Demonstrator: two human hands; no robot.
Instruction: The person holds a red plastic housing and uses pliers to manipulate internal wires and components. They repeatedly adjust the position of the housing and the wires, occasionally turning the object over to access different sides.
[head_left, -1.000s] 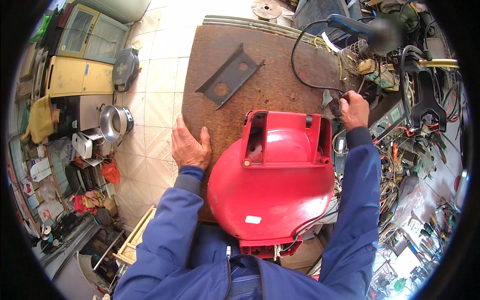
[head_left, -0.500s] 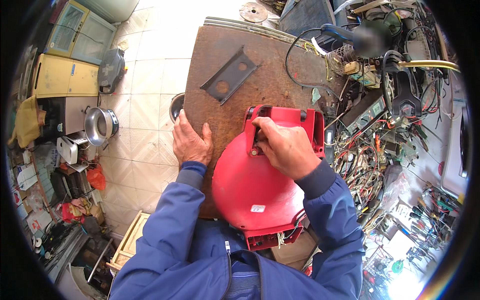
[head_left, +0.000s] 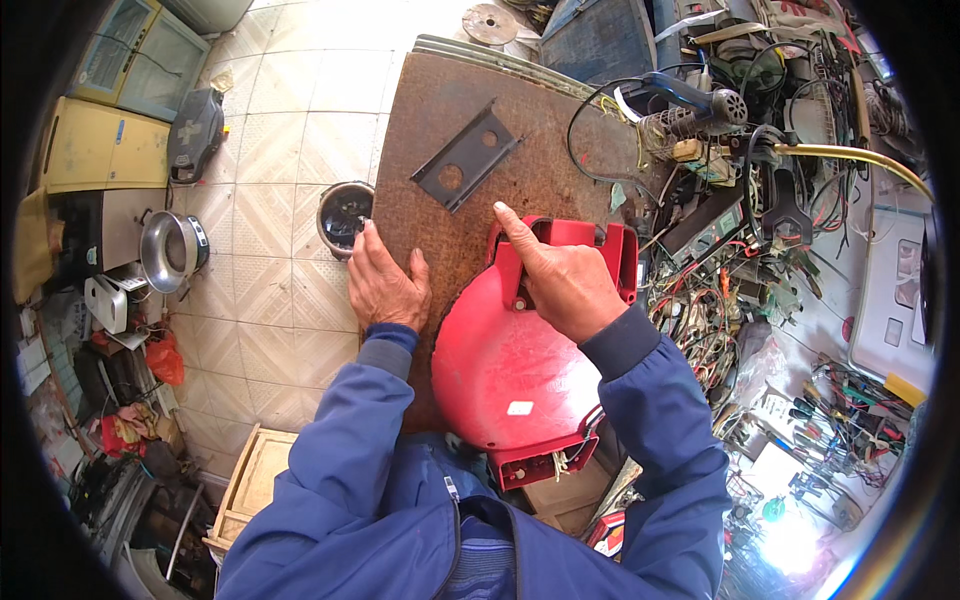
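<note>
A large red rounded plastic housing (head_left: 490, 350) lies near me on the brown wooden table (head_left: 440, 90), with loose wires at its near opening. My right hand (head_left: 570, 285) rests over the housing's upper bracket; its index finger points out straight, the others fold under, and I see nothing held. At the table's left edge, my left hand (head_left: 388, 285) lies with fingers stretched and thumb apart. Its fingertips reach the edge beside a dark round bucket (head_left: 340, 238). Farther back lies a dark metal bracket (head_left: 468, 150) with two round holes.
A blue heat gun (head_left: 690, 100) with a black cable lies at the table's far right. Tangled wires and tools (head_left: 690, 310) crowd the right side. Left on the tiled floor (head_left: 265, 240) are a metal pan (head_left: 165, 250) and a black case (head_left: 195, 135); a wooden drawer (head_left: 258, 470) sits nearer.
My right index finger has straightened away from the housing's bracket, where the fingers were pinched before. My left hand stays nearly in place. The view has shifted, showing more of the bucket.
</note>
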